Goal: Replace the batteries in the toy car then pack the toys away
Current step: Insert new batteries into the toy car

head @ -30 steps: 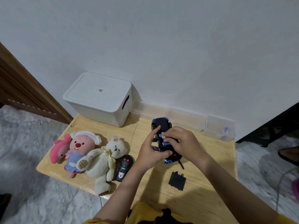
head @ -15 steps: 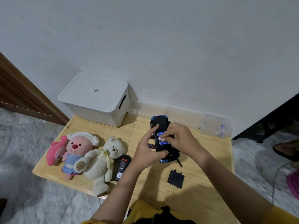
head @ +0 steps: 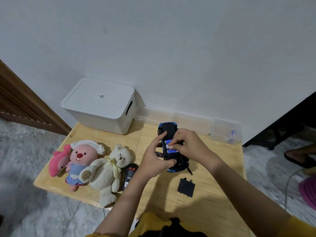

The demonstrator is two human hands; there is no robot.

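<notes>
The toy car [head: 168, 132] lies upside down on the wooden counter [head: 222, 168], a little toward one o'clock of its middle, with its black underside up and the battery bay open. Blue batteries [head: 171, 146] lie side by side in the bay. The left hand [head: 154, 159] has its grip on the car from nine o'clock: the forefinger reaches up along the edge of the bay and the thumb presses the chassis at the six o'clock end. The right hand [head: 189, 145] comes in from three o'clock, its curled fingertips pinching the middle battery. The black battery cover [head: 186, 187] lies flat on the counter at five o'clock of the car, apart from it. At eight o'clock of the car a black remote control [head: 129, 176] with red buttons lies just beside a cream teddy bear [head: 109, 171]. Against the bear's nine o'clock side leans a pink plush beaver [head: 82, 161] in a white cap, and a pink plush dolphin [head: 57, 162] lies beyond it at the counter's edge. A white lidded storage box [head: 100, 105] stands at the counter's eleven o'clock corner against the wall. A row of clear plastic bins [head: 225, 130] lines the wall at twelve to two o'clock; the last one holds small blue items, too blurred to name.
</notes>
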